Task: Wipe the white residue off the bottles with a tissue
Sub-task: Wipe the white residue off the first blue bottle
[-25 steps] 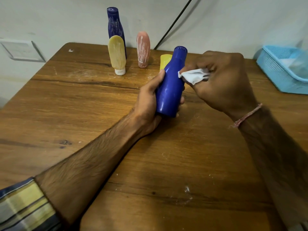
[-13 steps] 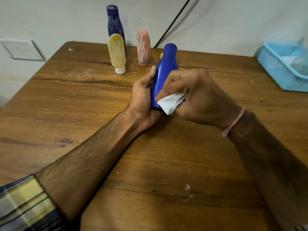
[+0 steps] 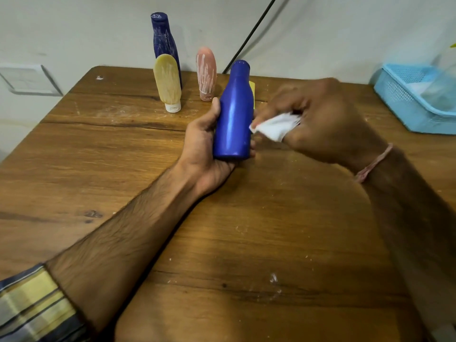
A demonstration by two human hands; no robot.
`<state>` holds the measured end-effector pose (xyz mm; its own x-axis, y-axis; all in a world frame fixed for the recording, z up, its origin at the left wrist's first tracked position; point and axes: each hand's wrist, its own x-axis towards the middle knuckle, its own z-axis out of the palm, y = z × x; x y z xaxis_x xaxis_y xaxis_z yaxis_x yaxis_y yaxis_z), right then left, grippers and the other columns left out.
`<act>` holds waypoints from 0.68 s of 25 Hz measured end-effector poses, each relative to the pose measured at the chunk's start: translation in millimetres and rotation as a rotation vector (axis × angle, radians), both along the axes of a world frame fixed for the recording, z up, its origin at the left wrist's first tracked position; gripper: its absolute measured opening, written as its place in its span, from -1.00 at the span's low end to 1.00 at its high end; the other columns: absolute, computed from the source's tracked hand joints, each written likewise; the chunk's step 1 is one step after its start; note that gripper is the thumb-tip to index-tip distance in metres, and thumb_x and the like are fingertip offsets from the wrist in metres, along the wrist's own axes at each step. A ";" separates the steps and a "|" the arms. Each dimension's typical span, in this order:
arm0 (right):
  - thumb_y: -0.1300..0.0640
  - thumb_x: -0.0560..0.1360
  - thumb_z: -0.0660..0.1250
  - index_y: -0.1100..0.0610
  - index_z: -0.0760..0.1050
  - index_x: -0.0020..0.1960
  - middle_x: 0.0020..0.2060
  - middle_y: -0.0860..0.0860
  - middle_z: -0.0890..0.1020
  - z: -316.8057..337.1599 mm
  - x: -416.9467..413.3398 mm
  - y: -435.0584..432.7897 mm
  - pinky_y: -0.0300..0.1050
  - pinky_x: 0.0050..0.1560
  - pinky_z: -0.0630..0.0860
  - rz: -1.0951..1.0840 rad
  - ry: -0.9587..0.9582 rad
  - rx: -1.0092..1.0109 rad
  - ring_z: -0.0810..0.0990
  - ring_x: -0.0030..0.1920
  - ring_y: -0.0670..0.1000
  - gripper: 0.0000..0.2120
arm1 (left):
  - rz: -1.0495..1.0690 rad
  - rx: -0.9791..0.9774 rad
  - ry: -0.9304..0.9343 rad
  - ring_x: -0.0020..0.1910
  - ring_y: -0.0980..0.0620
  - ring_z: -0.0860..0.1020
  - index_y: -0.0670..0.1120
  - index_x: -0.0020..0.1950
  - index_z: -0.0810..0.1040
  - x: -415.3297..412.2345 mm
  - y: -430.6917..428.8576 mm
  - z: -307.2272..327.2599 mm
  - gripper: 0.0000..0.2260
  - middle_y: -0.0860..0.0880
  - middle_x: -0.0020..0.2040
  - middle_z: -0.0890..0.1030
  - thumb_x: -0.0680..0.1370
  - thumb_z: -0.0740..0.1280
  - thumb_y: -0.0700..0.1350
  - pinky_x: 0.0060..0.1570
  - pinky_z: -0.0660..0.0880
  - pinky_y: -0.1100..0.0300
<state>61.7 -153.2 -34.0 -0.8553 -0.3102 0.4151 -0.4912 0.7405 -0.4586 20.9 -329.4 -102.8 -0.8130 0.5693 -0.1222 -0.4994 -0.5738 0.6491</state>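
Left hand (image 3: 204,141) grips blue bottle (image 3: 234,114) mid-frame, fingers curled round it; right hand (image 3: 320,119) pinches white tissue (image 3: 276,125) against bottle side

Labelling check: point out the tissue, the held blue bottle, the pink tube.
tissue (image 3: 276,127), head view, crumpled middle.
held blue bottle (image 3: 234,119), head view, mid body.
pink tube (image 3: 206,70), head view, streaked body.

A wooden table (image 3: 123,156) with dark grain lines and white flecks is filling the view. Behind the table a pale wall (image 3: 74,33) is rising, carrying a white wall plate (image 3: 27,79) beyond the table's left edge; a black cable (image 3: 254,30) is slanting down toward the table's far edge.
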 end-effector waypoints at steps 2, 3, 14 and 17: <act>0.07 0.45 0.47 -0.06 0.67 0.04 -0.08 -0.08 0.68 8.4 -0.1 12.6 -0.13 0.02 0.62 -0.126 0.100 -0.115 0.66 -0.06 -0.11 -0.83 | -0.090 0.027 -0.021 -0.29 -0.01 0.54 -0.24 0.21 0.59 -2.6 -4.5 0.6 -0.47 -0.12 -0.12 0.62 0.69 0.08 0.18 -0.28 0.53 0.18; 0.03 0.47 0.47 -0.08 0.65 0.06 -0.05 -0.09 0.69 10.9 -1.0 15.7 -0.10 0.07 0.62 -0.161 0.117 -0.155 0.67 -0.01 -0.09 -0.83 | -0.119 0.055 -0.037 -0.34 0.03 0.51 -0.25 0.23 0.59 -3.9 -6.0 -0.1 -0.47 -0.09 -0.16 0.61 0.69 0.07 0.17 -0.35 0.50 0.23; 0.11 0.53 0.47 0.11 0.70 0.08 -0.08 -0.05 0.73 -3.3 -1.7 -9.0 -0.26 -0.06 0.62 -0.268 0.202 -0.293 0.68 -0.08 -0.13 -0.85 | -0.184 0.021 -0.021 -0.57 0.13 0.42 -0.22 0.05 0.72 3.7 -4.6 2.3 -0.46 -0.03 -0.35 0.53 0.71 0.06 0.12 -0.61 0.33 0.35; 0.21 0.49 0.49 0.18 0.69 0.12 0.00 0.06 0.70 -6.3 -0.3 -15.1 -0.47 -0.10 0.54 -0.216 0.258 -0.240 0.64 -0.06 -0.09 -0.80 | -0.171 -0.045 0.013 -0.58 0.12 0.45 -0.16 0.01 0.75 5.1 -4.7 2.3 -0.47 -0.03 -0.38 0.54 0.71 0.07 0.11 -0.61 0.36 0.35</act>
<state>61.5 -168.3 -40.2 -0.7487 -0.0032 0.6629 -0.4576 0.7260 -0.5133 26.1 -334.1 -100.5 -0.7061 0.6939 -0.1412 -0.5791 -0.4511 0.6791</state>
